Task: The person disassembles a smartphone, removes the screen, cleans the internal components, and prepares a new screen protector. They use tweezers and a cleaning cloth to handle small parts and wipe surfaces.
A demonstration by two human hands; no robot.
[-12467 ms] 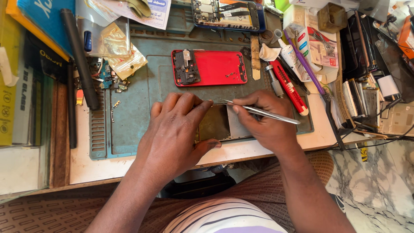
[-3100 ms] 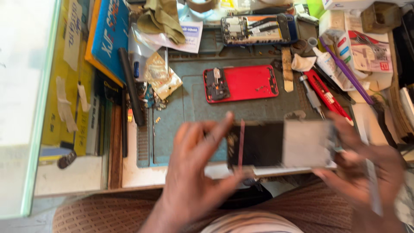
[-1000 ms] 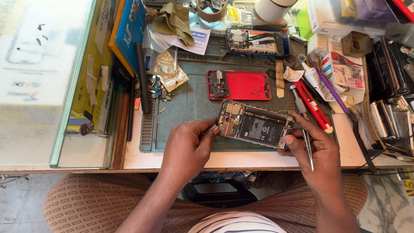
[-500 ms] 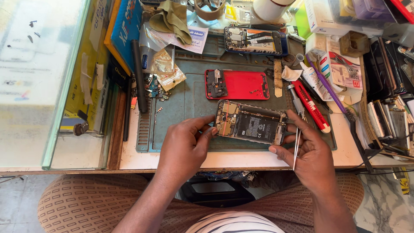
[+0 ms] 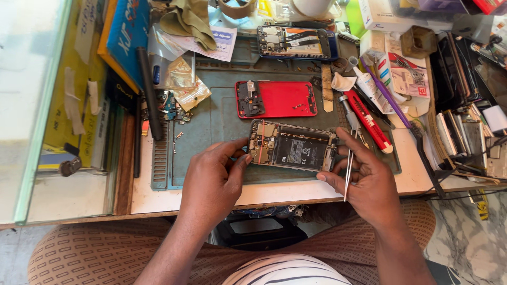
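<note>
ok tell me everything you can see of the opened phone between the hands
The opened phone lies flat, lengthwise across the green mat, back cover off. A dark battery fills its middle, with circuit boards and metal shields at both ends. The left hand grips its left end; the right hand, holding tweezers, steadies its right end.

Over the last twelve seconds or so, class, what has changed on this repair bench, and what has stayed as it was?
The opened phone, earlier pressed flat under both hands and then lifted, now lies with its insides up on the green mat. The left hand grips its left end and the right hand its right end. The tweezers, once aimed at the phone, now hang down from the right hand. The red back cover stayed put.
</note>
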